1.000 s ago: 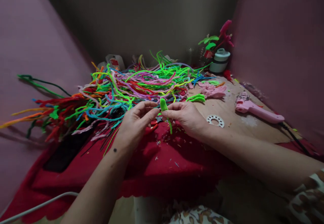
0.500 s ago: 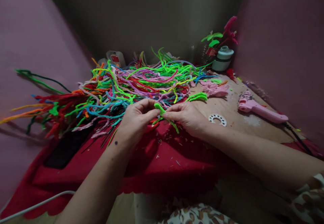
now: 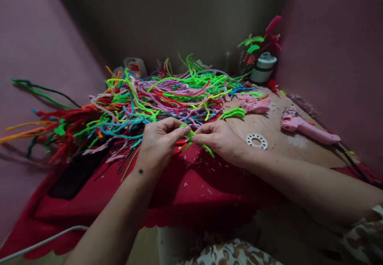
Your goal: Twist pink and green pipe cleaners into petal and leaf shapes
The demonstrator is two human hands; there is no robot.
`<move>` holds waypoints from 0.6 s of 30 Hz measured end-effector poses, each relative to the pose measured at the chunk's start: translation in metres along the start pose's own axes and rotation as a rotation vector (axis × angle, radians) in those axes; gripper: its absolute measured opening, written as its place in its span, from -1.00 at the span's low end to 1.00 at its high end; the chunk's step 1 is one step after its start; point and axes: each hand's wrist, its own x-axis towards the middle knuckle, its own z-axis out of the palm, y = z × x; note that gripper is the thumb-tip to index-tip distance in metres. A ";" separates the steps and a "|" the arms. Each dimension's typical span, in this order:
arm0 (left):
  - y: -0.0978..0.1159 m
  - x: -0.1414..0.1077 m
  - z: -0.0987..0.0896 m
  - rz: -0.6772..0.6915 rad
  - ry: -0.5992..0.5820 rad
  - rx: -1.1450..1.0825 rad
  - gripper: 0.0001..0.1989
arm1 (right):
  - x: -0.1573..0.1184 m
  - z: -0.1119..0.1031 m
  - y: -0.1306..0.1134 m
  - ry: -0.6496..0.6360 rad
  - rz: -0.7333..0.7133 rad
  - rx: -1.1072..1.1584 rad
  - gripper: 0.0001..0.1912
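Observation:
My left hand [image 3: 161, 139] pinches a bright green pipe cleaner [image 3: 189, 134] between thumb and forefinger, above the front of the table. Close beside it, my right hand [image 3: 220, 139] grips the same piece with thumb and fingertips. One green end [image 3: 208, 150] hangs down below the fingers. The fingers hide most of its bends. A red object [image 3: 179, 147] lies just under the left fingertips, too covered to make out. Behind both hands spreads a large heap of coloured pipe cleaners [image 3: 176, 93].
A wooden board [image 3: 287, 153] holds a pink corded tool [image 3: 314, 131], a white ring with holes [image 3: 256, 141], pink fuzzy pieces [image 3: 255, 104] and cut green pieces [image 3: 233, 113]. A white jar [image 3: 263, 68] stands behind. A dark phone-like slab [image 3: 73, 177] lies left on the red cloth [image 3: 191, 193].
My fingers have shifted over the green pipe cleaner, and its upper end, upright before, is now lower and mostly covered by the left thumb. More of the white ring shows beside my right hand.

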 end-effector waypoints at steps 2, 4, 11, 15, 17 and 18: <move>-0.003 -0.004 0.008 -0.040 0.072 -0.097 -0.89 | -0.003 0.003 -0.001 -0.008 -0.001 0.028 -0.81; -0.006 -0.006 0.013 -0.084 0.090 -0.194 -0.88 | -0.006 0.006 -0.002 -0.013 0.008 0.045 -0.79; -0.005 -0.001 0.002 -0.110 -0.078 -0.150 -0.84 | -0.007 0.006 -0.002 0.013 0.005 0.062 -0.78; 0.000 0.002 -0.004 -0.023 -0.051 0.053 -0.83 | -0.006 0.004 -0.002 0.018 0.011 0.052 -0.81; 0.003 0.002 -0.006 0.025 -0.037 0.152 -0.79 | -0.006 0.004 -0.001 0.000 -0.002 0.036 -0.80; 0.004 0.003 -0.007 0.047 -0.048 0.199 -0.77 | -0.006 0.004 0.000 -0.014 -0.011 0.026 -0.79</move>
